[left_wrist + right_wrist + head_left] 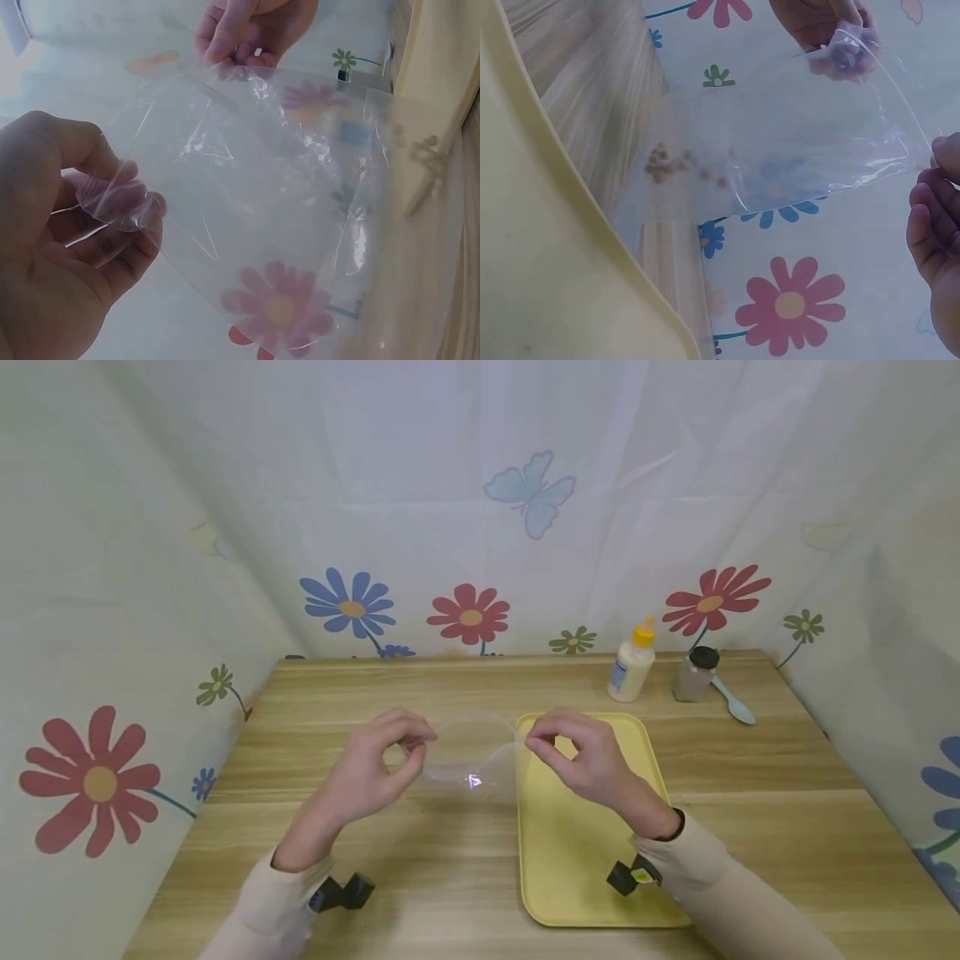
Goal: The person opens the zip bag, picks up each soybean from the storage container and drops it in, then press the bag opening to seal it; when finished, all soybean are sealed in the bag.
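Between both hands hangs a clear plastic bag (474,779), its mouth spread wide. My left hand (378,764) pinches one side of the mouth, where the film bunches between thumb and fingers in the left wrist view. The opposite side is pinched by thumb and fingertips of my right hand (581,756). Several small brown round bits (658,163) lie together toward the bag's lower end, with a couple apart from the cluster. In the head view the bag overlaps the left edge of a yellow tray (592,860), above which my right hand is held.
At the back right stand a bottle (632,670) with a yellow cap, a small jar (693,675) with a black lid, and a pale blue spoon (735,703). A flowered curtain (420,527) encloses the wooden table (450,893).
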`<state>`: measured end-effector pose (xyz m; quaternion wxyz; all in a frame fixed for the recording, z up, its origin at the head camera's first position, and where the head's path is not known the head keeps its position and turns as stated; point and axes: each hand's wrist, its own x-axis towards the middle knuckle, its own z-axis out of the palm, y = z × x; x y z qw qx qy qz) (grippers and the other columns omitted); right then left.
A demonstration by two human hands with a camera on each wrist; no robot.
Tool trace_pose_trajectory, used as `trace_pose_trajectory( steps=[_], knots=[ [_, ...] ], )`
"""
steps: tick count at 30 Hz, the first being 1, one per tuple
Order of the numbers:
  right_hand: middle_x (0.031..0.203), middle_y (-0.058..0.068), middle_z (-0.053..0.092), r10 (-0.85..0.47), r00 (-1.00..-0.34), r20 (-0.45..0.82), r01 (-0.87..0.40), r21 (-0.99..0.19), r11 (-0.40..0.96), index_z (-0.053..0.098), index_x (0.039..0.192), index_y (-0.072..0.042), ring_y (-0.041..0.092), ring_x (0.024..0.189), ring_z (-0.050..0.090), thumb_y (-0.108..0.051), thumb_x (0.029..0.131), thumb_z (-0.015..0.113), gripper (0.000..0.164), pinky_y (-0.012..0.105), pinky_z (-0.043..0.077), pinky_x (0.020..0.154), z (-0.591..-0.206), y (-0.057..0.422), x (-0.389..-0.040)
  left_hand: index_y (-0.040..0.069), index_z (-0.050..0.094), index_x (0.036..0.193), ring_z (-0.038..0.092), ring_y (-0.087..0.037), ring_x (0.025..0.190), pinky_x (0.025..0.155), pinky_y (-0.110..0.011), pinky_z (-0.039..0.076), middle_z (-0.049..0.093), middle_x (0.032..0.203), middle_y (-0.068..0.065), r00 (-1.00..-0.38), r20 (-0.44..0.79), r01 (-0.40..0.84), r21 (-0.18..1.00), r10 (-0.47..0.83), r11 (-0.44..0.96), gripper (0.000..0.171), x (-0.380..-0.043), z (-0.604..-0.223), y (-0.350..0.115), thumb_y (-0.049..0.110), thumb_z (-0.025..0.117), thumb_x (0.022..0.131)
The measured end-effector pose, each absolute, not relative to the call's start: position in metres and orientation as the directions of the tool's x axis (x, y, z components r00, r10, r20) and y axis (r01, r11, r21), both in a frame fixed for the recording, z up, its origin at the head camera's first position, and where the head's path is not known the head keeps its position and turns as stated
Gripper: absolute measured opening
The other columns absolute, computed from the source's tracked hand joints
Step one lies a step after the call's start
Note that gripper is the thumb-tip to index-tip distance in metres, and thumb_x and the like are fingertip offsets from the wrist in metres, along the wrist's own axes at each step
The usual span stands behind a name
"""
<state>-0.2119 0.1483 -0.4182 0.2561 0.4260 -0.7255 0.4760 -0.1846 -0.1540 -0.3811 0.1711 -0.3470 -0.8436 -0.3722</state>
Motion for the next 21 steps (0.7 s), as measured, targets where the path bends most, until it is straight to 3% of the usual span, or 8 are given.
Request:
trace_pose_trajectory(
  steps=[2,7,14,21],
  knots=[
    [0.083,0.001,0.067,-0.36,-0.51,0.781,-0.86,-0.478,0.182,0.069,0.09,-0.008,0.009,0.073,0.057,-0.005,0.088,0.069,0.003,0.019,0.049,0.065,-0.415,0.147,-0.21,0.01,0.069,0.1,0.057,-0.007,0.083,0.071,-0.027,0.055,0.066,0.098,0.001,-0.695,0.553,0.718,0.501,0.46,0.483,0.02,-0.183,-0.377,-0.155,-0.001,0.063,0.085],
    [0.082,0.004,0.067,-0.343,-0.512,0.788,-0.859,-0.474,0.195,0.066,0.091,-0.006,0.009,0.067,0.053,0.011,0.08,0.069,0.021,0.016,0.044,0.059,-0.409,0.146,-0.209,0.01,0.069,0.1,0.057,-0.007,0.083,0.069,-0.031,0.056,0.066,0.098,0.003,-0.679,0.57,0.732,0.48,0.462,0.484,0.02,-0.18,-0.369,-0.156,-0.001,0.064,0.084],
    [0.077,0.004,0.063,-0.36,-0.493,0.792,-0.87,-0.456,0.188,0.062,0.094,-0.003,0.008,0.064,0.052,0.004,0.087,0.065,0.011,0.018,0.041,0.051,-0.403,0.147,-0.208,0.01,0.07,0.099,0.056,-0.006,0.081,0.069,-0.027,0.054,0.066,0.098,0.002,-0.662,0.584,0.746,0.459,0.469,0.482,0.02,-0.177,-0.361,-0.158,-0.001,0.063,0.084],
    [0.076,0.004,0.063,-0.416,-0.499,0.76,-0.865,-0.47,0.179,0.059,0.094,-0.003,0.009,0.066,0.055,0.005,0.089,0.062,0.01,0.018,0.048,0.057,-0.393,0.148,-0.205,0.011,0.07,0.1,0.058,-0.006,0.081,0.069,-0.03,0.055,0.066,0.098,0.002,-0.662,0.577,0.747,0.462,0.478,0.478,0.021,-0.175,-0.356,-0.161,-0.001,0.063,0.084]
  ],
)
